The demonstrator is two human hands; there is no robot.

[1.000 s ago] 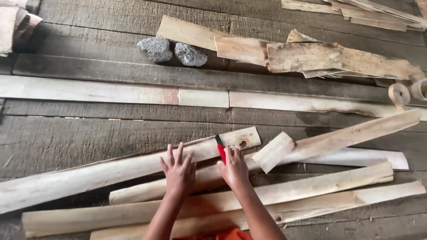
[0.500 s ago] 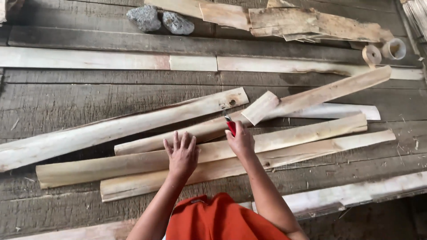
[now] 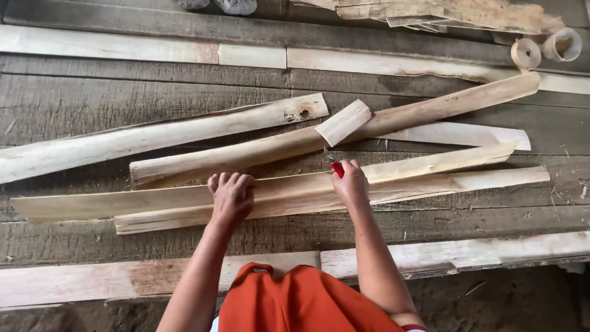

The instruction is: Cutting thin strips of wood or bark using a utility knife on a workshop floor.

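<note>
My left hand point(image 3: 231, 195) rests palm down, fingers curled, on a long pale wooden slat point(image 3: 289, 190) lying across the dark plank floor. My right hand point(image 3: 350, 183) grips a small red-handled tool point(image 3: 336, 167), its tip against the same slat's upper edge. A second slat point(image 3: 467, 181) lies just under it. Above, a longer curved slat point(image 3: 264, 150) runs up to the right, with a short flat offcut point(image 3: 343, 122) lying across it. Another slat with a knot hole point(image 3: 153, 138) angles off to the left.
Pale boards point(image 3: 141, 49) run along the far side, with bark-covered scraps point(image 3: 467, 13) and two small wooden rings point(image 3: 544, 49) at the top right. A pale plank point(image 3: 455, 252) marks the near floor edge. My orange garment point(image 3: 301, 301) fills the bottom middle.
The view has shifted so the slats sit higher and closer. My left hand's fingers have curled onto the slat, and my right hand with the red tool has lowered to the slat's edge.
</note>
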